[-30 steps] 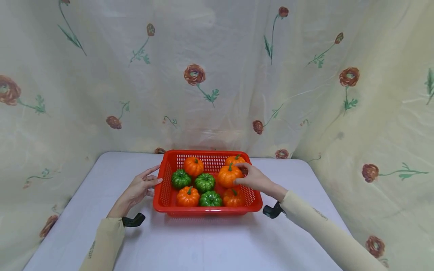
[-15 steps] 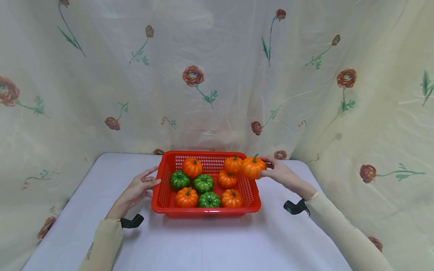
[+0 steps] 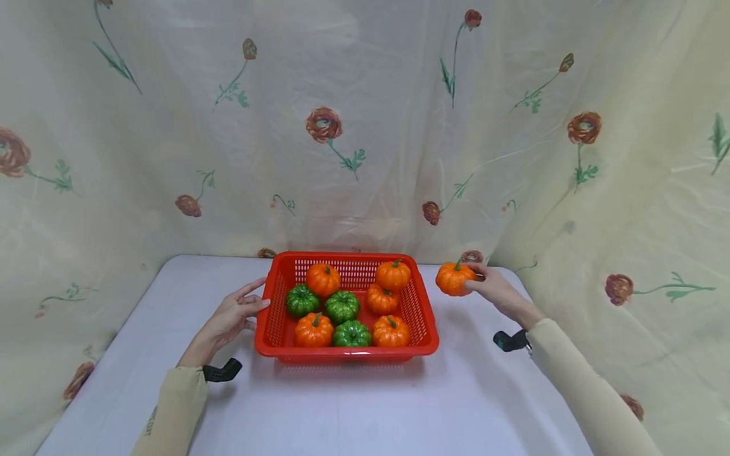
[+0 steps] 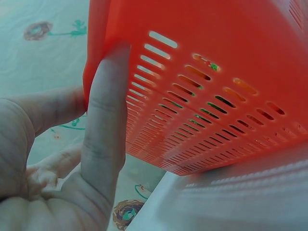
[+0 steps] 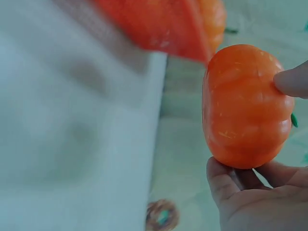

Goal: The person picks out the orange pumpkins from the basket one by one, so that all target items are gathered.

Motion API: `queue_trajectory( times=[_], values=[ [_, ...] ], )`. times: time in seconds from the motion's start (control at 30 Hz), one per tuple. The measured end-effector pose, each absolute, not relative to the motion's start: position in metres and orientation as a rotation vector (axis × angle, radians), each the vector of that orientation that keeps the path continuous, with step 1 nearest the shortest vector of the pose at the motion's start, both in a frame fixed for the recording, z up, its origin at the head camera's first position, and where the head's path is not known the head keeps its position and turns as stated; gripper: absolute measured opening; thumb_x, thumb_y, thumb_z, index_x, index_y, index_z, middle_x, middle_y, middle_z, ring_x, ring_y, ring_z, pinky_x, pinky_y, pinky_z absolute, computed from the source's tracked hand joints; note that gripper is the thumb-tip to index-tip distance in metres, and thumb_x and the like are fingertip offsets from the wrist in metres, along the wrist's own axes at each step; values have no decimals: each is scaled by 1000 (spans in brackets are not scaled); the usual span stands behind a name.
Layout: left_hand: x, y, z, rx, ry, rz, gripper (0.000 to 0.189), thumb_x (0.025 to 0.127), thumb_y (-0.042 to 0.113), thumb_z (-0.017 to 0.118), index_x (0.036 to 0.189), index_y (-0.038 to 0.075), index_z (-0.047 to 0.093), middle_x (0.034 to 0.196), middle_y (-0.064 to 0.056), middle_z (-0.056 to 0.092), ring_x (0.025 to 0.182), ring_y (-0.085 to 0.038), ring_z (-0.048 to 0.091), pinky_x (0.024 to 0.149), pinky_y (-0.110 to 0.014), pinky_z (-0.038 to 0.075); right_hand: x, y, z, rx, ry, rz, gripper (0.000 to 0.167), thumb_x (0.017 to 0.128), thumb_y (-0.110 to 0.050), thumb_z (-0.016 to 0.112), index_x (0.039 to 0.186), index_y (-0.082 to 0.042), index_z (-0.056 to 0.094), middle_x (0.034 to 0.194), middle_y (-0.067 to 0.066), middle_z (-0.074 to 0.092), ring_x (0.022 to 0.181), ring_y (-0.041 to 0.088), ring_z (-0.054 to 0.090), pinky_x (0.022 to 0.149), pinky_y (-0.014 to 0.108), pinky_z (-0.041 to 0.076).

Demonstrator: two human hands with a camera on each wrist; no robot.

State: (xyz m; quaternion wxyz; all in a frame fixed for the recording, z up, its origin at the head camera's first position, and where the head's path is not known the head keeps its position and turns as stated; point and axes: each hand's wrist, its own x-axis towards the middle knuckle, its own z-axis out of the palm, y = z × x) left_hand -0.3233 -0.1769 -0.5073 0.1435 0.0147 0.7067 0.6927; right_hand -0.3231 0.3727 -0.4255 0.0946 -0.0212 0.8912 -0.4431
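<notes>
A small orange pumpkin (image 3: 455, 279) hangs above the table, just right of the red plastic basket (image 3: 345, 352). My right hand (image 3: 497, 290) grips it from its right side; in the right wrist view the thumb lies on one side of the pumpkin (image 5: 248, 108) and fingers on the opposite side. My left hand (image 3: 230, 318) touches the basket's left side with fairly straight fingers. In the left wrist view a finger (image 4: 105, 106) lies along the slotted outer wall (image 4: 216, 38). Inside the basket sit several orange pumpkins (image 3: 391, 331) and green pumpkins (image 3: 343, 307).
The basket stands on a white-covered table (image 3: 342, 411). A pale flowered curtain (image 3: 365, 158) hangs behind it and at both sides. Each wrist wears a black camera mount, seen at the left wrist (image 3: 223, 370) and right wrist (image 3: 510, 341).
My right hand has lifted the orange pumpkin out of the basket and carried it right, past the rim. An orange pumpkin beneath it came into view. My left hand stays at the basket's side.
</notes>
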Motion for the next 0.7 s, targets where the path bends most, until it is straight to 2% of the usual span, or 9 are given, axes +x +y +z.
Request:
queue_trajectory(
  times=[0.17,0.3,0.7],
  values=[
    [-323,-177,-510,31,2061,1977,77,90,29,68,154,25,25,92,1,67,85,-18,66,69,-34,60,-337,383,-449,-8,2640,-1359,66,92,-19,56,147,5,27,141,28,39,122,40,42,111,57,33],
    [-323,-178,-511,12,2058,1973,77,89,31,69,154,27,25,93,1,67,86,-19,66,70,-34,60,-346,389,-467,43,2608,-1409,67,94,-18,55,148,6,24,147,29,31,127,41,37,114,56,29],
    [-325,-180,-510,60,2000,2010,76,90,30,68,154,26,25,87,1,66,82,-17,66,67,-34,60,-364,411,-509,203,2620,-1437,67,97,-21,53,148,8,21,152,31,22,135,43,26,118,56,21]
  ],
)
